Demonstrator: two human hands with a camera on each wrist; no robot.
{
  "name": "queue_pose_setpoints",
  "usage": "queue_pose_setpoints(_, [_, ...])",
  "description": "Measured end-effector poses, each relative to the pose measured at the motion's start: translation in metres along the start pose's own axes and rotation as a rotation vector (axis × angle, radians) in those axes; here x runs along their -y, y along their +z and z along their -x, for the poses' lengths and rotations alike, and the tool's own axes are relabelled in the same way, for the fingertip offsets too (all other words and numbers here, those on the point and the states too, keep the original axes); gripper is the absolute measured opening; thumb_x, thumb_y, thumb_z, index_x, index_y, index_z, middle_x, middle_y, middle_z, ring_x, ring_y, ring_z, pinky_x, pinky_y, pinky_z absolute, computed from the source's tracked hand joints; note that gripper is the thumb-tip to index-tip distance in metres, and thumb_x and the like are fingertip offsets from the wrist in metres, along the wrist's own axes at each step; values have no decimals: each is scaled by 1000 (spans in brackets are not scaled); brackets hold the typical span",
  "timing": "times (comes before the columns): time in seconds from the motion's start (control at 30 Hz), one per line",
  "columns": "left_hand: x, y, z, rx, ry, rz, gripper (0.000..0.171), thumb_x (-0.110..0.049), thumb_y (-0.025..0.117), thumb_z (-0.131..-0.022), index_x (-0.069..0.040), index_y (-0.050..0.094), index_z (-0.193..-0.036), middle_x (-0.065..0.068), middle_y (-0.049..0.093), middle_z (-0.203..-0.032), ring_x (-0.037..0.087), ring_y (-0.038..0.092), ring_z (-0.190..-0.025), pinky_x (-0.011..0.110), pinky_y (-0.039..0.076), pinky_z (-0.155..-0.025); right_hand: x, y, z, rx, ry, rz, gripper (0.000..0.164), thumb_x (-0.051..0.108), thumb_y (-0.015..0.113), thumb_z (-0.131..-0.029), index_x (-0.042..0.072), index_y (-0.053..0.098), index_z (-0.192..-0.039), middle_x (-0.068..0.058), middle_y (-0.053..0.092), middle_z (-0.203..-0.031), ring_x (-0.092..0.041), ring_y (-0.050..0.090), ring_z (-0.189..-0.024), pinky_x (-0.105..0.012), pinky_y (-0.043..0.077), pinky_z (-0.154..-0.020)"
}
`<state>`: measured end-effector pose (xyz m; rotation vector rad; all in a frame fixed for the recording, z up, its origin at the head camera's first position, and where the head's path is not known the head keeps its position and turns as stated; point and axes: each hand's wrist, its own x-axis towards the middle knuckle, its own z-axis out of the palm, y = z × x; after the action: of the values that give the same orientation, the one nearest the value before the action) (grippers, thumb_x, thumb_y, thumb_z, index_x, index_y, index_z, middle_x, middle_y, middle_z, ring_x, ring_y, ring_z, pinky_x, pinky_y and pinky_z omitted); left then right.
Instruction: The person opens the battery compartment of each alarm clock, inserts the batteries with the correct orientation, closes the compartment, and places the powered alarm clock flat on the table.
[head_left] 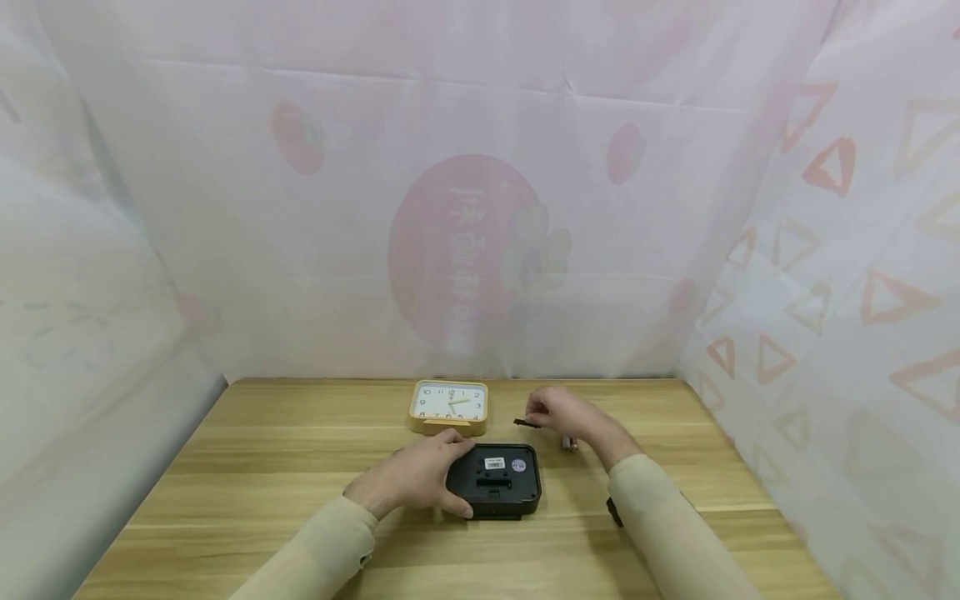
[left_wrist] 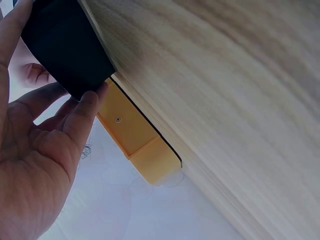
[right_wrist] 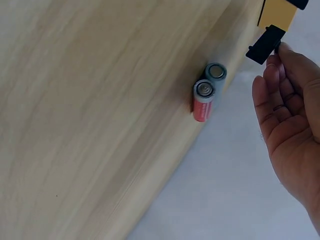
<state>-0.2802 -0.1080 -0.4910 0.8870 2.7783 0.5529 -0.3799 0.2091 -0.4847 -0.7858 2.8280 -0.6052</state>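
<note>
Head view: batteries [head_left: 570, 443] beside right hand [head_left: 566, 414].

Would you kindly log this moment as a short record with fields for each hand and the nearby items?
left hand: grips the left edge of the black clock, which lies back side up
right hand: pinches a small black cover above the table
batteries: two, side by side on the table near the right hand
yellow clock: face up, behind the black clock

wooden table [head_left: 262, 467] | sheer printed curtains [head_left: 225, 208] on 3 sides
</note>
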Motion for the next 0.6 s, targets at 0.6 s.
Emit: queue_pose_setpoints(0.6, [2,0,0,-7,8,0,110,-56,107,-84,-6,61,-170,9,68,-157,22,70,-127,50,65,-115,-9,1,1,30,-29,5,12,13,77,-115,10,83,-104,-3,80,-98,-10,66,-84,-26,57,-76])
